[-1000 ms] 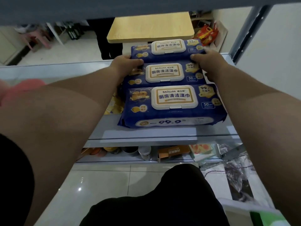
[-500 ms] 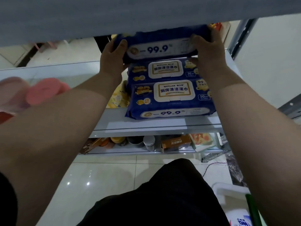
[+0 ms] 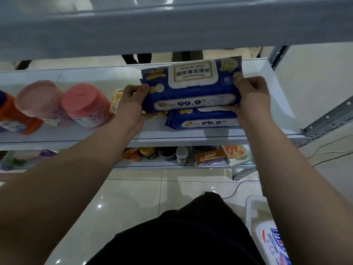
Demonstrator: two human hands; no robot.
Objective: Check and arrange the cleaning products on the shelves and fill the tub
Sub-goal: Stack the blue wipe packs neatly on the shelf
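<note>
Blue wipes pack (image 3: 191, 88), ends pinched by left hand (image 3: 131, 104) and right hand (image 3: 252, 96), second pack (image 3: 202, 121) just beneath the fingers (image 3: 248, 83): soft wrapper may slip if the pinch loosens.

White shelf (image 3: 191, 135) bears a wipes pack (image 3: 202, 122) (blue), 2 pink-lidded jars (image 3: 86, 105), orange bottle (image 3: 17, 119).

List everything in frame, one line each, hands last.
held wipes pack: 1, blue, held above the middle shelf
shelved wipes pack: 1 visible, blue, on the middle shelf beneath the held one
pink-lidded jars: 2, pink, middle shelf, left
orange bottle: 1, orange, far left
yellow packet: 1, yellow, behind left hand
middle shelf: 1, pale grey
lower-shelf tins and boxes: several, mixed, bottom shelf
tub: 1, white, floor, lower right
left hand: grips the held pack's left end
right hand: grips its right end
</note>
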